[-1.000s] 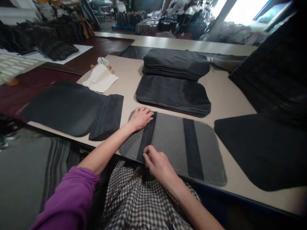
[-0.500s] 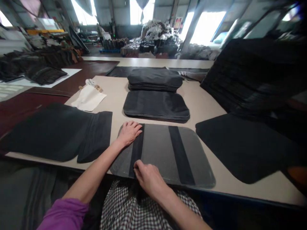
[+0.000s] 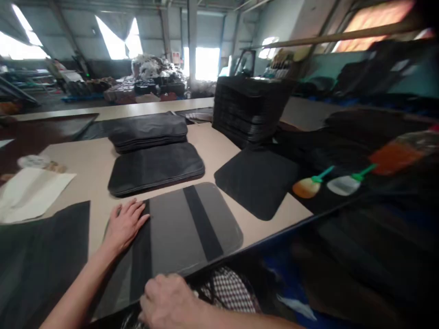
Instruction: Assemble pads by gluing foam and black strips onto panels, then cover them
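Note:
A grey panel [image 3: 173, 230] with rounded corners lies at the table's front edge. Two black strips cross it, a left strip [image 3: 141, 256] and a right strip [image 3: 202, 221]. My left hand [image 3: 125, 226] rests flat on the panel's left part, fingers spread and fingertips at the left strip's far end. Low in the view, my right hand [image 3: 171, 297] is curled closed by the panel's near edge, close to the left strip's near end. Its fingertips are hidden, so anything in them does not show.
Stacked black panels [image 3: 156, 167] lie beyond. A tall dark stack [image 3: 247, 109] and a black piece [image 3: 257, 180] are to the right, near an orange scoop [image 3: 307, 187] and a white scoop [image 3: 344, 185]. Black material [image 3: 44, 265] and white cloth [image 3: 32, 194] lie left.
The view has swung right, bringing the scoops into sight. My right hand has drawn back from the left strip toward the table edge. My left hand stays flat on the panel.

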Demonstrator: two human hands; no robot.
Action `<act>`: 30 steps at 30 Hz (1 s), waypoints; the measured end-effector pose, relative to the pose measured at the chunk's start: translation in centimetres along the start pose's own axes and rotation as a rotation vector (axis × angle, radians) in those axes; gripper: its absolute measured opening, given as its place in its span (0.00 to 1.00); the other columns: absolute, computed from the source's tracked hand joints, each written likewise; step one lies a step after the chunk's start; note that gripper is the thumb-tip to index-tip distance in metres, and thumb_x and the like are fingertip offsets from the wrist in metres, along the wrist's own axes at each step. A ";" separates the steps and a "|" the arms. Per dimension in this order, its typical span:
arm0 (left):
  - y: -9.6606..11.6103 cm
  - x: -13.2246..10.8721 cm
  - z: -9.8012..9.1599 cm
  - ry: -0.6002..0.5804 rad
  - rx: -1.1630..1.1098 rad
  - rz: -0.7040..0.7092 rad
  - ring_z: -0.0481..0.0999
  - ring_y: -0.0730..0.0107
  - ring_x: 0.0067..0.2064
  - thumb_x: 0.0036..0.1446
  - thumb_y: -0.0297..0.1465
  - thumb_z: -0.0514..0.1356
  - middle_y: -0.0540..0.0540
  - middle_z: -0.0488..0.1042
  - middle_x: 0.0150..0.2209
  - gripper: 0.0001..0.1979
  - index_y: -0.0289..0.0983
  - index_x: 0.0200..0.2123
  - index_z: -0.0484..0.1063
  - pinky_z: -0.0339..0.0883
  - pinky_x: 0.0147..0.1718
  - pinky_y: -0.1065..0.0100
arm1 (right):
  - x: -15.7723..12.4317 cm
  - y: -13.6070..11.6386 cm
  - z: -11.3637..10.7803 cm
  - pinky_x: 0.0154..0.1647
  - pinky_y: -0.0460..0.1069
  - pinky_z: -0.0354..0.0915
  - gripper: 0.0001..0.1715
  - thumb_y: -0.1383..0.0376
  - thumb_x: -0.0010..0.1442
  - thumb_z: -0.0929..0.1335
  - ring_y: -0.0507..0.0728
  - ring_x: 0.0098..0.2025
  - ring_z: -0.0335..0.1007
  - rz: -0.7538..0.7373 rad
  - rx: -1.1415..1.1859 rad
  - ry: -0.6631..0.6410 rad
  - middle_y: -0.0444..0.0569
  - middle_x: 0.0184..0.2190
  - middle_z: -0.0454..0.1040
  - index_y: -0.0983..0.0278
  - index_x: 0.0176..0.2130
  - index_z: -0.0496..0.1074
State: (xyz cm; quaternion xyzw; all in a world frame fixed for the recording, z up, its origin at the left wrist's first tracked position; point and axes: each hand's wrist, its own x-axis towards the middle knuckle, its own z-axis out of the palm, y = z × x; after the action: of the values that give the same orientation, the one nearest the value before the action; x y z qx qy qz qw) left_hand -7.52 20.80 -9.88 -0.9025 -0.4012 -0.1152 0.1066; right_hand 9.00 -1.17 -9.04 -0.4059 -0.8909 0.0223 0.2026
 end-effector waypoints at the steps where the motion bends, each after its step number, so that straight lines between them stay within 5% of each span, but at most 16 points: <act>1: -0.5 0.0 0.4 -0.009 -0.021 0.007 0.59 0.48 0.68 0.70 0.42 0.48 0.39 0.71 0.63 0.23 0.39 0.60 0.71 0.44 0.65 0.43 | -0.2 0.7 -0.4 0.19 0.49 0.52 0.21 0.53 0.65 0.71 0.56 0.26 0.62 -0.035 0.008 0.067 0.45 0.27 0.65 0.63 0.27 0.68; 4: -1.7 0.3 1.0 -0.062 -0.093 -0.011 0.60 0.48 0.68 0.69 0.43 0.47 0.41 0.72 0.62 0.25 0.41 0.61 0.70 0.42 0.66 0.41 | -2.4 3.9 -4.3 0.25 0.49 0.57 0.26 0.51 0.70 0.66 0.56 0.27 0.61 0.010 0.011 0.225 0.44 0.25 0.63 0.61 0.25 0.65; 6: -2.0 0.5 0.5 -0.076 -0.156 -0.087 0.61 0.50 0.68 0.69 0.43 0.45 0.40 0.71 0.63 0.26 0.40 0.63 0.67 0.47 0.66 0.43 | -5.3 7.3 -7.9 0.35 0.52 0.64 0.20 0.58 0.74 0.62 0.57 0.33 0.65 0.208 -0.004 0.259 0.47 0.30 0.69 0.62 0.31 0.70; 9: -1.6 1.3 -1.2 0.010 -0.249 -0.173 0.60 0.50 0.69 0.69 0.46 0.46 0.38 0.67 0.65 0.28 0.40 0.65 0.63 0.54 0.64 0.46 | -11.1 13.9 -12.0 0.55 0.56 0.65 0.17 0.65 0.75 0.58 0.60 0.53 0.68 0.603 -0.172 0.355 0.56 0.50 0.74 0.65 0.54 0.72; 11: -0.5 2.3 -2.5 0.097 -0.294 -0.158 0.59 0.50 0.70 0.68 0.47 0.49 0.42 0.67 0.65 0.27 0.44 0.65 0.61 0.55 0.65 0.46 | -14.6 18.1 -12.8 0.60 0.62 0.61 0.20 0.64 0.74 0.59 0.67 0.61 0.61 0.805 -0.366 0.308 0.62 0.59 0.68 0.69 0.59 0.69; 14: 2.5 4.3 -4.2 0.176 -0.363 -0.083 0.62 0.52 0.68 0.67 0.46 0.51 0.45 0.71 0.62 0.23 0.48 0.63 0.63 0.56 0.65 0.46 | -18.0 21.5 -12.3 0.56 0.62 0.64 0.19 0.63 0.73 0.61 0.69 0.56 0.65 0.892 -0.416 0.231 0.65 0.53 0.72 0.71 0.53 0.74; 18: 8.5 6.8 -5.8 0.169 -0.486 0.051 0.63 0.53 0.67 0.66 0.43 0.54 0.43 0.72 0.61 0.21 0.44 0.59 0.68 0.56 0.66 0.46 | -19.0 21.7 -12.0 0.48 0.57 0.66 0.16 0.65 0.72 0.63 0.65 0.45 0.70 0.885 -0.344 0.217 0.58 0.39 0.76 0.67 0.39 0.79; 23: 15.7 8.9 -7.5 0.045 -0.745 0.110 0.64 0.54 0.67 0.65 0.41 0.57 0.44 0.72 0.62 0.19 0.44 0.57 0.72 0.54 0.67 0.48 | -19.1 22.2 -14.3 0.40 0.49 0.67 0.20 0.63 0.72 0.63 0.57 0.39 0.74 0.925 -0.186 0.315 0.47 0.37 0.78 0.61 0.32 0.79; 30: 23.2 10.7 -8.6 -0.478 -1.489 -0.261 0.74 0.57 0.59 0.61 0.45 0.63 0.42 0.76 0.57 0.22 0.43 0.55 0.75 0.65 0.61 0.56 | -18.3 20.4 -15.9 0.49 0.50 0.70 0.19 0.63 0.70 0.62 0.57 0.45 0.76 0.888 -0.096 0.510 0.48 0.43 0.80 0.60 0.36 0.80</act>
State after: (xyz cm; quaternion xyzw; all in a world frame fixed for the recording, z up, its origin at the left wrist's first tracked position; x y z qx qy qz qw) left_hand 15.76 10.62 -0.89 -0.6823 -0.3333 -0.1678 -0.6286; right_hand 40.39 -2.88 -4.95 -0.7465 -0.5549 -0.0345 0.3656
